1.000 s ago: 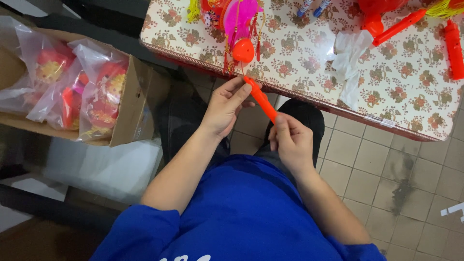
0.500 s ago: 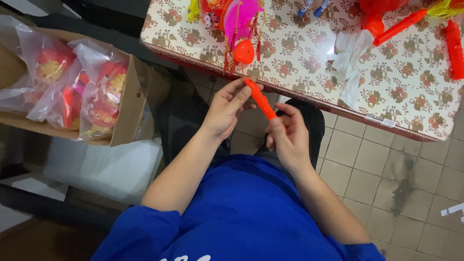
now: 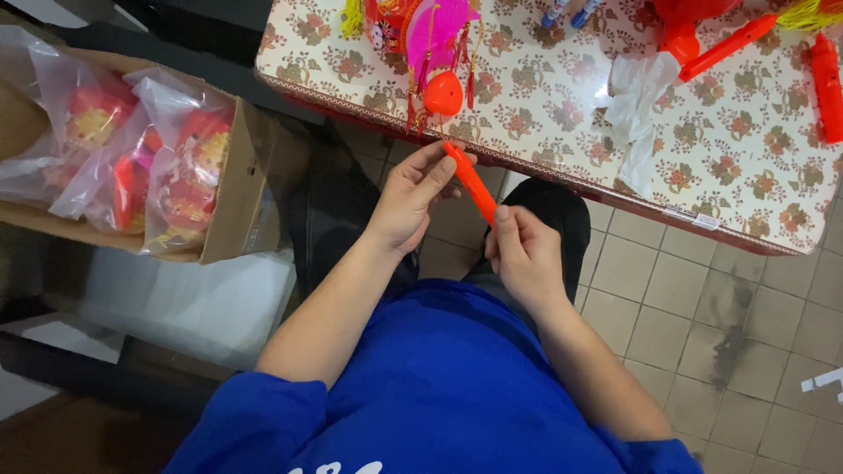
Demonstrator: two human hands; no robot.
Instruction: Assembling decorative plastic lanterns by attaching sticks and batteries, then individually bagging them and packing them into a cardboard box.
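Hands pinch one orange stick (image 3: 470, 183): left hand (image 3: 413, 197) its upper end, right hand (image 3: 525, 254) its lower end; clear bags (image 3: 132, 158) of red things fill the cardboard box (image 3: 241, 189) at left.

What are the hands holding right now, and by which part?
Both hold one slim orange plastic stick. The left hand pinches its upper end near the table edge; the right hand grips its lower end.

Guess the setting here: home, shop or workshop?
Likely a small assembly or packing spot for festive toys. Both hands, left hand and right hand, hold an orange plastic stick by a floral-cloth table; a cardboard box holds bagged red ornaments.
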